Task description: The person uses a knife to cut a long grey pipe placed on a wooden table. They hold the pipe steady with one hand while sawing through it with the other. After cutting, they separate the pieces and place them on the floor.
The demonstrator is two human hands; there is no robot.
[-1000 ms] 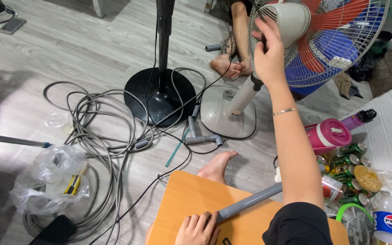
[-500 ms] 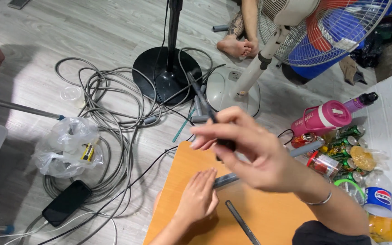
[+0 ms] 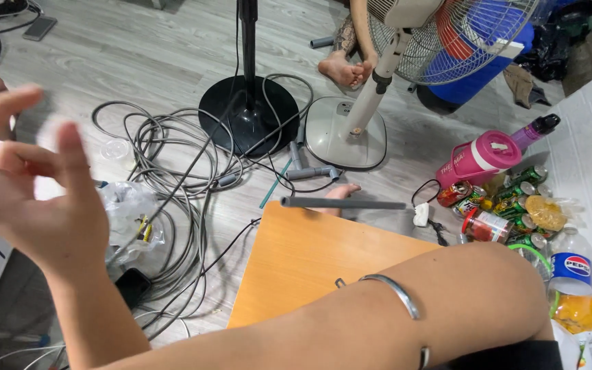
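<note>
My left hand is raised at the left, blurred, fingers spread and holding nothing. My right forearm, with a thin metal bangle, lies across the bottom of the view. Its hand is hidden at the lower edge. A grey pipe lies loose along the far edge of an orange wooden board, with my foot just beyond it. A small metal clip sits on the board near my forearm.
A white fan base, a black stand base and tangled grey cables cover the floor. A plastic bag and phone lie left. Cans, a pink flask and a bottle crowd the right. Another person's feet rest behind the fan.
My left hand has let go of the pipe on the board and risen to the left. My right arm has come down from the fan and now lies low across the view.
</note>
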